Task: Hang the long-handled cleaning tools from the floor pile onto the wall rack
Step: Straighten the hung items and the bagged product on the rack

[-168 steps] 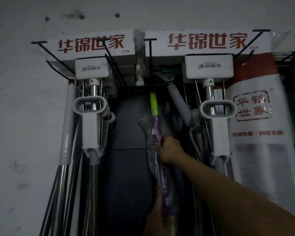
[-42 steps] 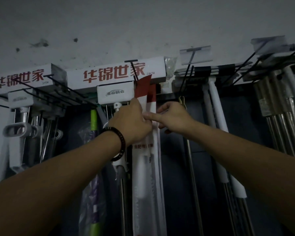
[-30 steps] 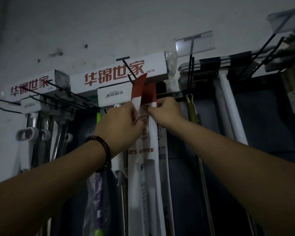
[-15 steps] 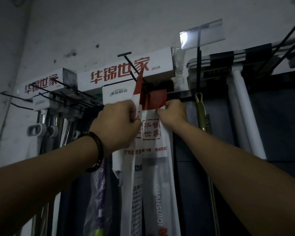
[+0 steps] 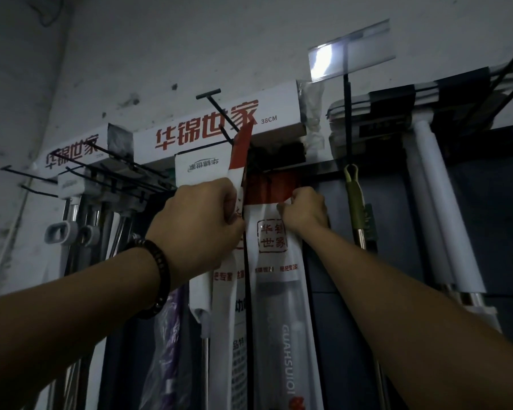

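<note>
Up against the grey wall, under a white cardboard box with red lettering point(image 5: 208, 134), hangs the task's thing: a long-handled tool packed in a white printed plastic sleeve with a red header strip point(image 5: 279, 291). Its red top sits just below a black wire hook with a T-shaped tip point(image 5: 219, 111). The dark gap behind the box hides whether the header is already over the wire.

The right hand point(image 5: 305, 211) pinches the sleeve's upper right edge where red meets white, fingers curled tight. The left hand point(image 5: 203, 220), with a dark beaded bracelet point(image 5: 160, 279) at the wrist, is closed round a second white sleeve with a red top point(image 5: 228, 294). This 2nd package lies just beside the 1st on its left, and the left hand seems to hold it clear of the hook.

The packed tool will probably feel light for its length. The pole inside is stiff, while the film around it is soft, slick and quick to crumple. The header is likely the weak point, and a hard tug there could tear it. The safest hold looks to be 2 pinches on the red strip, 1 on either side of the wire. The pole below hangs free and may swing against an olive-green handle with a loop end point(image 5: 354, 202) hanging to the right.
</note>
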The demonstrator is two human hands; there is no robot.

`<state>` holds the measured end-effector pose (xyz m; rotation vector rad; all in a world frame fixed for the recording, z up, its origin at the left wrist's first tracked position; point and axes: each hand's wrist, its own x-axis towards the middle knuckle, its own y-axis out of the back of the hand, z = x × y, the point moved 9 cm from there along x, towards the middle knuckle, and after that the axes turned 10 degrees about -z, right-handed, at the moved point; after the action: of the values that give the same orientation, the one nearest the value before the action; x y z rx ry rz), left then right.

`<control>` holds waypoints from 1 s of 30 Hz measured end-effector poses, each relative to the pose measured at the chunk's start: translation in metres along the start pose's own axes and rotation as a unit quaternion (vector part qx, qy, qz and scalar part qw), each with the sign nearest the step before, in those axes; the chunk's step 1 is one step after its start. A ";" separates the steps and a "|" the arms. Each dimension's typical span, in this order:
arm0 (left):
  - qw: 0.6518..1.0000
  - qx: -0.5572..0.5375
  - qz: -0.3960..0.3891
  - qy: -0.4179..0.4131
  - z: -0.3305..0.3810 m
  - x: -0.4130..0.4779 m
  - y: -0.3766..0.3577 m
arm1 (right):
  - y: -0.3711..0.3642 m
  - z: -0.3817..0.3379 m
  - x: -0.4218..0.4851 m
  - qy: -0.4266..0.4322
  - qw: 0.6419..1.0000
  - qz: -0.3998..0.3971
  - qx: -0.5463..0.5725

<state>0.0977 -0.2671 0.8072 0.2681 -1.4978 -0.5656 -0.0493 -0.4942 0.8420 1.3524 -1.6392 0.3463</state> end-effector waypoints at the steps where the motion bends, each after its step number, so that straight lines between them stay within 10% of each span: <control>1: 1.000 0.005 0.002 -0.002 0.000 0.000 -0.001 | -0.001 0.002 0.002 -0.005 1.000 0.002 -0.005; 21: 0.990 0.048 0.086 -0.104 0.041 -0.023 0.004 | 0.072 -0.051 -0.047 0.061 0.995 0.007 -0.074; 25: 0.992 -0.013 0.034 -0.120 0.045 -0.029 -0.024 | 0.087 -0.108 -0.081 0.074 0.983 -0.114 0.123; 30: 0.987 -0.093 0.023 -0.132 0.047 -0.026 -0.045 | 0.086 -0.145 -0.100 0.133 0.979 -0.144 0.062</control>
<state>0.0439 -0.2834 0.7654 0.0122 -1.6882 -0.7190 -0.0615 -0.3000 0.8660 1.5412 -1.1996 0.4393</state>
